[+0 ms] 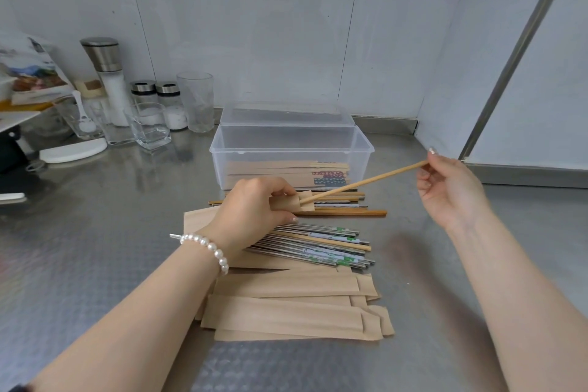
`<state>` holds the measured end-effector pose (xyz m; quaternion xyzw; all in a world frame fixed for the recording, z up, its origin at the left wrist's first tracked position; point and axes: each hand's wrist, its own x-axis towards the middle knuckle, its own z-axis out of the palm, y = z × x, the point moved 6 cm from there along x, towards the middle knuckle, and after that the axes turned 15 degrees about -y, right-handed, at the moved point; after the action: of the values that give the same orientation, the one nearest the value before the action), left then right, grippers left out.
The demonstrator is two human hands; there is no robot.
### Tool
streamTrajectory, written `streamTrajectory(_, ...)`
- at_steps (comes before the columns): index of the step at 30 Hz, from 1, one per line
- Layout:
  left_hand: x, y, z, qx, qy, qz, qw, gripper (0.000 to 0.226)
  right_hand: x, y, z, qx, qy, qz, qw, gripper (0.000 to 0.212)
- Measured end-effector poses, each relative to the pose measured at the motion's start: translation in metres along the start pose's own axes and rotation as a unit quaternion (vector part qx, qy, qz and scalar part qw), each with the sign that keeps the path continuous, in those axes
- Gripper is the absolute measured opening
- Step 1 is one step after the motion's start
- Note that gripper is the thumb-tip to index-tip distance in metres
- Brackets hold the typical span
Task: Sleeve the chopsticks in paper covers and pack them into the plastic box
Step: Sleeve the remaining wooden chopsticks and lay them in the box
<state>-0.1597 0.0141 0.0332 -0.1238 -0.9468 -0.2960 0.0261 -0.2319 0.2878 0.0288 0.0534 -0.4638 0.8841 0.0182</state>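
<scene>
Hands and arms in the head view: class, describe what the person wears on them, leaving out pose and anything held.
Both forearms are bare, with no sleeves showing. The left hand has a bracelet of round white pearl-like beads at the wrist. The right hand has no bracelet, watch or ring in view. One right fingernail looks shiny and decorated. No gloves.

- One camera only, worn on the person's head, looking forward and down along both forearms.
- It faces the tiled wall (254, 25) behind the steel counter (95, 232), with the corner off to the right.
- It sits close: the paper covers (286, 312) lie just below it, the plastic box (291, 145) a little farther.
- Wide-angle lens bends straight edges near the borders.
</scene>
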Motion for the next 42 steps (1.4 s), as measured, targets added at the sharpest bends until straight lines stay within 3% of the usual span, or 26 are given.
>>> streamTrajectory(4,0.0,0.001,-0.002,-0.003,0.009,0.004,1.0,0.032,-0.008,0.014,0.015,-0.112,-0.072,0.102,0.986,0.022)
streamTrajectory(9,0.0,0.002,-0.002,-0.002,0.013,0.014,1.0,0.03,-0.016,0.03,0.035,-0.23,-0.184,0.18,0.938,0.017)
streamTrajectory(16,0.001,0.004,0.002,0.005,0.002,0.026,1.0,0.033,-0.026,0.047,0.045,-0.309,-0.249,0.226,0.89,0.018)
streamTrajectory(27,0.0,0.002,0.001,0.001,0.01,0.013,1.0,0.033,-0.024,0.043,0.043,-0.368,-0.264,0.214,0.865,0.01)
streamTrajectory(29,0.0,-0.002,-0.003,-0.009,0.023,-0.003,1.0,0.032,-0.025,0.034,0.042,-0.431,-0.286,0.213,0.829,0.016)
streamTrajectory(33,0.001,-0.006,-0.004,-0.004,0.024,-0.018,1.0,0.032,-0.041,0.041,0.047,-0.567,-0.367,0.275,0.684,0.017)
streamTrajectory(35,0.001,-0.006,-0.003,-0.001,0.02,-0.017,1.0,0.032,-0.045,0.049,0.049,-0.6,-0.379,0.297,0.639,0.017)
streamTrajectory(38,0.001,-0.007,-0.003,-0.002,0.021,-0.016,1.0,0.032,-0.044,0.052,0.049,-0.612,-0.377,0.298,0.629,0.016)
streamTrajectory(42,0.001,-0.007,-0.003,0.0,0.02,-0.015,1.0,0.032,-0.037,0.048,0.042,-0.612,-0.349,0.276,0.654,0.013)
